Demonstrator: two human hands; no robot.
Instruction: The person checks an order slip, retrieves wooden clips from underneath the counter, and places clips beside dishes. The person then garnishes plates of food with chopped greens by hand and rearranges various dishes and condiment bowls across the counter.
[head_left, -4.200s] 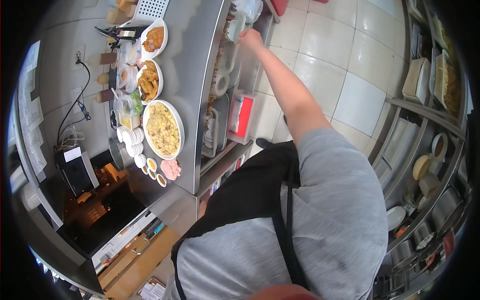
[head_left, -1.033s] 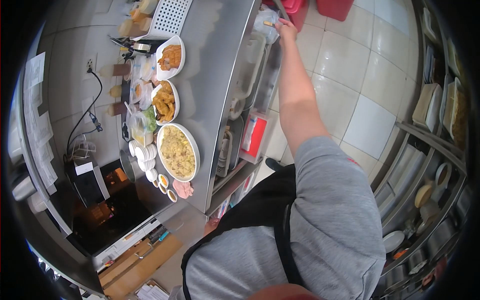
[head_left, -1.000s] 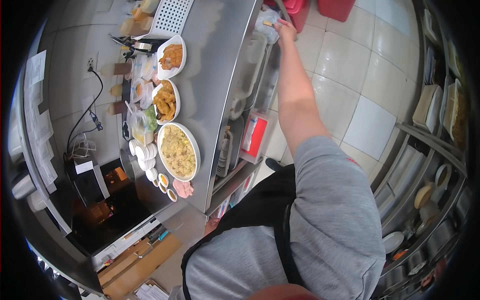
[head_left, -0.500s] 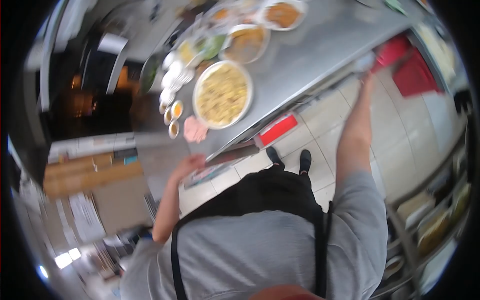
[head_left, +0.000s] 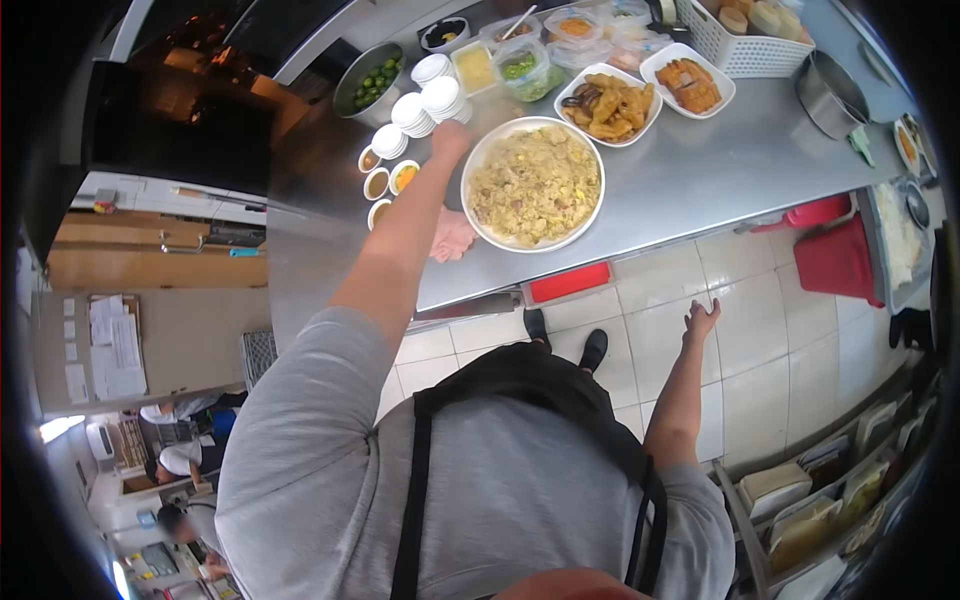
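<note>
The counter's (head_left: 690,152) front edge is slanting away from near left to far right, and beyond it a wide patch of tiled floor (head_left: 758,395) is lying open around the right hand (head_left: 703,315). That hand is hanging over the floor with its fingers spread, holding nothing visible. The left forearm is crossing the counter's left part, and the left hand (head_left: 451,141) is hovering or resting just beside the stacked white dishes (head_left: 440,100); its fingers are curling, but whether they are gripping anything cannot be told.

Immediately right of that hand, rice (head_left: 533,186) is filling a white oval dish (head_left: 600,192). Small sauce cups (head_left: 376,184) are standing left of the forearm, one partly hidden by it, and a pink cloth-like item (head_left: 452,238) is lying near the front edge, between forearm and oval dish. Farther left, a metal pot is holding green fruit (head_left: 379,84). To the right, two white dishes of fried food (head_left: 612,108) are sitting side by side, with a perforated white basket (head_left: 742,56) behind.

The steel surface is showing bare toward the right. Below its edge, a red box (head_left: 570,283) is showing; a red bin (head_left: 838,262) is standing at far right, and shelving (head_left: 748,530) is rising at near right.
</note>
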